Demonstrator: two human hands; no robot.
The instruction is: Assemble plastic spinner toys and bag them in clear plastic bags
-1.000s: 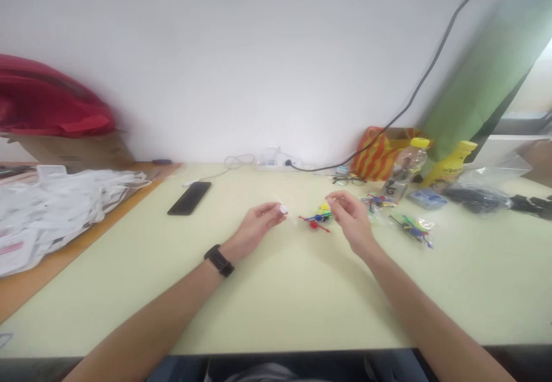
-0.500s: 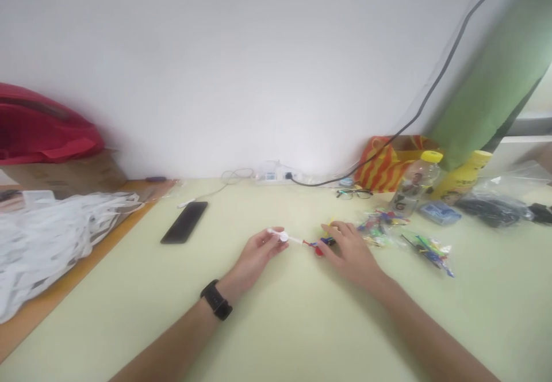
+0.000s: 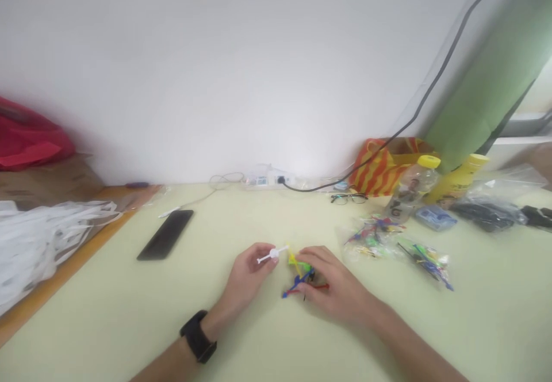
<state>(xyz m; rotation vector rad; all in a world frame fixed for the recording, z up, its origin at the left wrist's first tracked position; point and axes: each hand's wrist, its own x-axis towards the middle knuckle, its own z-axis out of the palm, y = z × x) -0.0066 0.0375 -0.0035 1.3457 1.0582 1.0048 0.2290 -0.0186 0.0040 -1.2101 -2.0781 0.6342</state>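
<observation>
Piece (image 3: 274, 253) in left hand (image 3: 246, 274) (one, white)

left hand (image 3: 249, 274): bare | left wrist (image 3: 211, 324): black watch (image 3: 198, 336) | right hand (image 3: 338, 284): bare | forearms (image 3: 407, 330): bare

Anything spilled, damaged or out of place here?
Nothing stands out: no spill or breakage shows. The left hand holds a white plastic piece, the right hand touches coloured pieces, and the clear bottle is capped.

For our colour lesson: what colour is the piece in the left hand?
The piece in the left hand is white, clearest in the head view.
</observation>
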